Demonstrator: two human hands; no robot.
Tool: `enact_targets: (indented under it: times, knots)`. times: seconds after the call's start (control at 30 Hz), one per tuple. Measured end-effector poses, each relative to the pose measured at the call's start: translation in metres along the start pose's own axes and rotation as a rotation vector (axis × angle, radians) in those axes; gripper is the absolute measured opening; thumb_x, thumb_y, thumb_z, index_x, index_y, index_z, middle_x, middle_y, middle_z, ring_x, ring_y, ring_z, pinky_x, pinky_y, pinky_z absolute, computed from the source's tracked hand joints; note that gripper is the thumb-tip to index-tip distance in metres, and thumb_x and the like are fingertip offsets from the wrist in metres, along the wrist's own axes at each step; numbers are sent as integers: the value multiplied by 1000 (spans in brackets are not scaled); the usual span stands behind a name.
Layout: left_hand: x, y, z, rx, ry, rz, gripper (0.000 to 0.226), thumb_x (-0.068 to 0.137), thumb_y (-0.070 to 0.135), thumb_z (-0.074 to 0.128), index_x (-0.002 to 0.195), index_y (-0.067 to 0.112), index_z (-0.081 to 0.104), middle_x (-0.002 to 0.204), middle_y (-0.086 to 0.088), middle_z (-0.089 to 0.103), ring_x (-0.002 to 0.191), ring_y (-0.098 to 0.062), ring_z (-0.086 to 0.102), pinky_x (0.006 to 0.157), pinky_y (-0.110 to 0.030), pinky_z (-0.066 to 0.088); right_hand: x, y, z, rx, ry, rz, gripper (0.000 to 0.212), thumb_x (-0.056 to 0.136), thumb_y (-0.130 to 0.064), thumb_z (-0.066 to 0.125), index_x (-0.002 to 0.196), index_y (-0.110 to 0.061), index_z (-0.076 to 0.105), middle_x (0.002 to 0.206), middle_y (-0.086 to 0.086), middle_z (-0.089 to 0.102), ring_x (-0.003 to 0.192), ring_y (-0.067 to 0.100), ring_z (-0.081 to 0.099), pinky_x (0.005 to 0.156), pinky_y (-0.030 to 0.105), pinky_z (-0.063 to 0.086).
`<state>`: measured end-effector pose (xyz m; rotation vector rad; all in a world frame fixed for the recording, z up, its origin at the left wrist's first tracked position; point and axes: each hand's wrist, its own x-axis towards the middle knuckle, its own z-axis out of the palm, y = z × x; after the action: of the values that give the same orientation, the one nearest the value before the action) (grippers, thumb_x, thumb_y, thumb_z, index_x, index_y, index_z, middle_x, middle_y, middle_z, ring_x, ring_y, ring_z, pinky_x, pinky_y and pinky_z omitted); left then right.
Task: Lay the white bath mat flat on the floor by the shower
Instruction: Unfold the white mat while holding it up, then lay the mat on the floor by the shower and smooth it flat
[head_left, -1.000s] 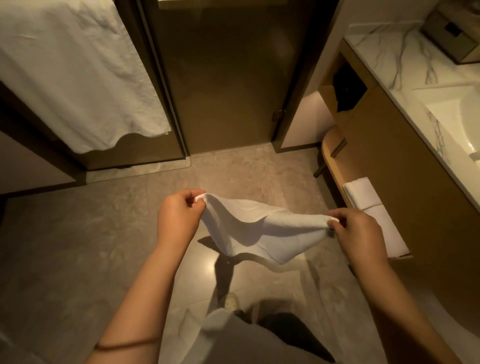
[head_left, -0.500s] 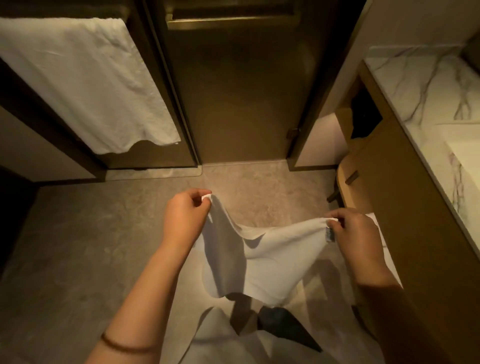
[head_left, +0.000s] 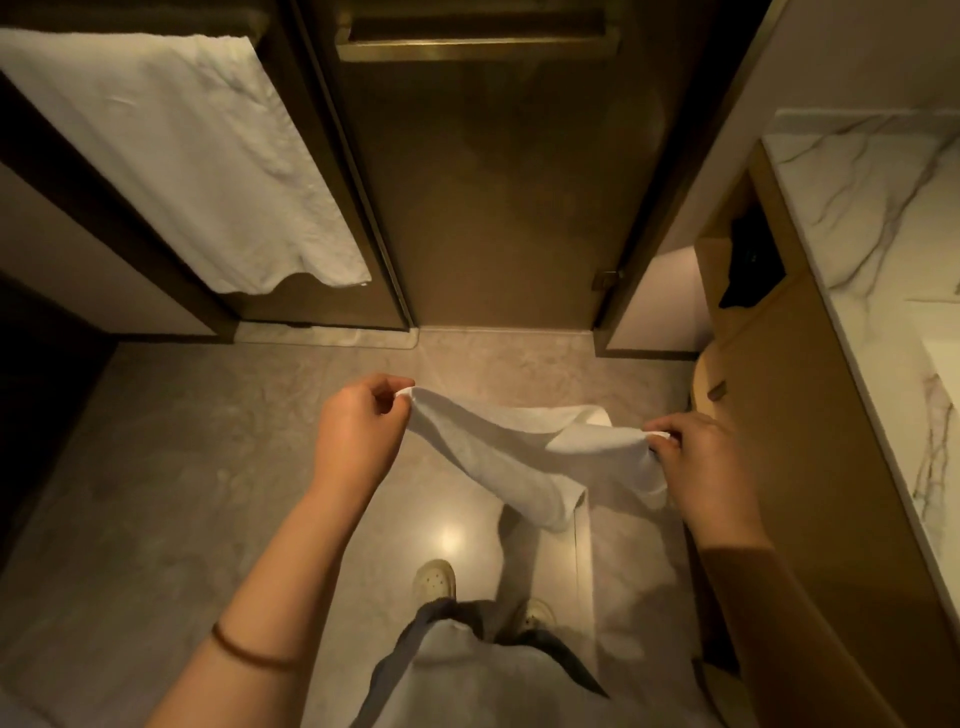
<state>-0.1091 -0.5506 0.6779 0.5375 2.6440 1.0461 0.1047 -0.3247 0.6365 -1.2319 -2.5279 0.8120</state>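
Note:
The white bath mat (head_left: 524, 457) hangs in the air between my hands, above the grey tiled floor (head_left: 197, 467), still partly folded and twisted. My left hand (head_left: 358, 431) pinches its left corner. My right hand (head_left: 701, 457) pinches the right corner. The cloth sags in the middle and a folded flap droops toward my feet. The tinted glass shower door (head_left: 498, 197) stands straight ahead, a short way beyond the mat.
A white towel (head_left: 171, 156) hangs on the left glass panel. The wooden vanity (head_left: 810, 415) with a marble top (head_left: 872, 208) lines the right side. My two shoes (head_left: 434, 579) stand on the floor below the mat.
The mat has been lifted and stretched wider between my hands, and its hanging part has swung up. The view has tilted back, showing my feet and more of the door.

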Motion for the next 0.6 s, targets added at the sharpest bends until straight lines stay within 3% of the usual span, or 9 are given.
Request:
enact_targets:
  times: [0.3,0.43,0.5,0.6]
  knots:
    - [73,-14,-2,10,3,-11,21,90,21,57,108,19,68,95,4,69,80,-6,60,60,-11,40,63,-28,35,-24,-60,-42,11,87,-16,59,93,-19,68,86,-4,57,79,13,51,72,29,41]
    - [123,-21,-6,-1,-34,-12,21,89,20,56,105,22,69,93,4,71,76,-4,59,58,-12,39,92,-49,43,19,-72,-56,8,88,-15,61,92,-14,67,84,4,63,76,22,58,71,32,47]
    - [146,-24,-8,-15,-37,-11,22,88,19,56,104,22,70,93,4,71,77,-6,61,61,-15,42,107,-59,48,-53,-1,-185,6,81,-6,69,87,-6,69,77,10,66,69,25,62,66,26,47]
    - [178,-29,-6,-8,-60,-6,22,87,18,56,103,22,71,93,4,72,79,-8,62,65,-18,43,136,-73,57,-15,-16,-30,16,84,-5,60,95,-11,71,83,-4,62,71,10,53,64,14,36]
